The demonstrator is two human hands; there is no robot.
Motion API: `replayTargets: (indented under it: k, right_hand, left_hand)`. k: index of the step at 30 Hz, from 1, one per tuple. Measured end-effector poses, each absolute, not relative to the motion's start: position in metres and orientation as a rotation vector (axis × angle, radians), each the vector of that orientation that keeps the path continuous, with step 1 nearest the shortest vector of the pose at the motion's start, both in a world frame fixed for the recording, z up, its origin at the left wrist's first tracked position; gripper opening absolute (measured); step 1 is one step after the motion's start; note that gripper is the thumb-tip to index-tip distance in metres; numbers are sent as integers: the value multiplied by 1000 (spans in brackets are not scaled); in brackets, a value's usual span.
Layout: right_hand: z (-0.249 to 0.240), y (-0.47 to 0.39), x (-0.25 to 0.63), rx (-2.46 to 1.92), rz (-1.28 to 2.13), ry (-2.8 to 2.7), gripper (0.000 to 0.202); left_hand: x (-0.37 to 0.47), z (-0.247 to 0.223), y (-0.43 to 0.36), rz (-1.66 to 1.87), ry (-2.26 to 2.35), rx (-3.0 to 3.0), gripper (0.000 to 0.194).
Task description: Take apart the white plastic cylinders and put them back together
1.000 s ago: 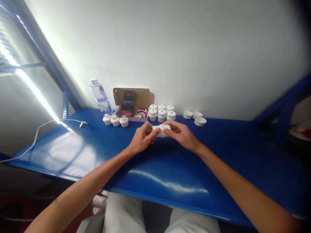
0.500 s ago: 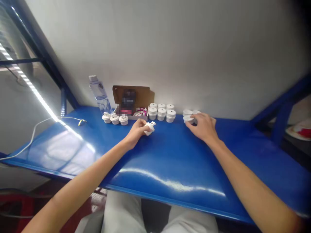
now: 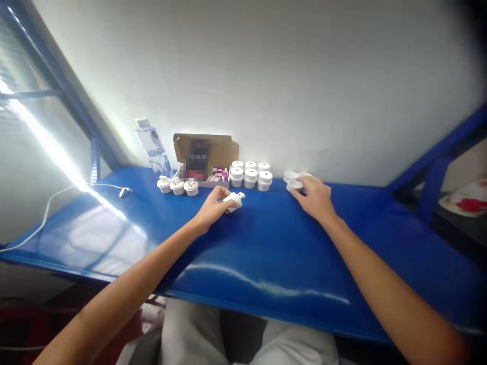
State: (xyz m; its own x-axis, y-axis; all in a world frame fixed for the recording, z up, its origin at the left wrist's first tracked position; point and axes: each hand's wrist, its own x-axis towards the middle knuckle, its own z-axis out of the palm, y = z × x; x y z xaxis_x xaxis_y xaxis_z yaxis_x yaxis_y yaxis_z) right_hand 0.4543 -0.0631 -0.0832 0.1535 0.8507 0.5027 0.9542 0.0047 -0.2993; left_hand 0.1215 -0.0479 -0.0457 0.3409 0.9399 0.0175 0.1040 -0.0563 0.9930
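My left hand (image 3: 216,207) pinches a small white plastic part (image 3: 235,201) over the middle of the blue table (image 3: 266,253). Over at the back right, my right hand (image 3: 315,196) has its thumb and fingers around a round white cup (image 3: 294,185), which still rests among other white cups (image 3: 291,176) near the wall. My fingers partly cover that group. Between my hands, farther back, several white lidded round units (image 3: 265,180) stand in rows. Three white round pieces with raised tops (image 3: 190,188) sit at the left.
An open cardboard box (image 3: 224,147) with small pink and white packets stands against the wall. Left of it leans a clear bottle (image 3: 154,149). A white cable (image 3: 49,213) with a yellow tie crosses the left end. Blue frame posts (image 3: 436,187) flank the table.
The lid-like white piece seen under my right fingers now shows as an open cup rim. Both hands have barely moved; the whole view has shifted slightly.
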Motion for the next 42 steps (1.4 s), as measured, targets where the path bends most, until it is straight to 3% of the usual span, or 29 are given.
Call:
replayTargets:
  k: [7, 12, 18, 22, 28, 33, 37, 42]
  right_hand:
    - [-79, -67, 427, -1699, -263, -1790, 57]
    - [-79, -54, 398, -1587, -215, -1963, 65]
    - [-70, -39, 379, -1571, -134, -1965, 48]
    - [-57, -53, 369, -1632, -94, -1880, 26]
    - [-50, -88, 346, -1677, 103, -1832, 28]
    - [-51, -98, 328, -1558, 422, -1640, 42]
    - [-52, -102, 318, -1556, 779, -1456, 50]
    - [-55, -100, 321, -1562, 760, -1496, 51]
  left_hand:
    - [115, -46, -40, 964, 903, 1341, 52]
    - [103, -43, -33, 964, 1164, 1859, 38]
    - [87, -35, -31, 774, 1578, 2432, 33]
    - [78, -31, -27, 617, 1821, 2457, 44]
    - [67, -31, -17, 583, 1897, 2351, 56]
    - [88, -29, -36, 879, 1465, 2376, 54]
    - [113, -34, -62, 689, 794, 2414, 39]
    - [122, -46, -69, 775, 672, 2589, 36]
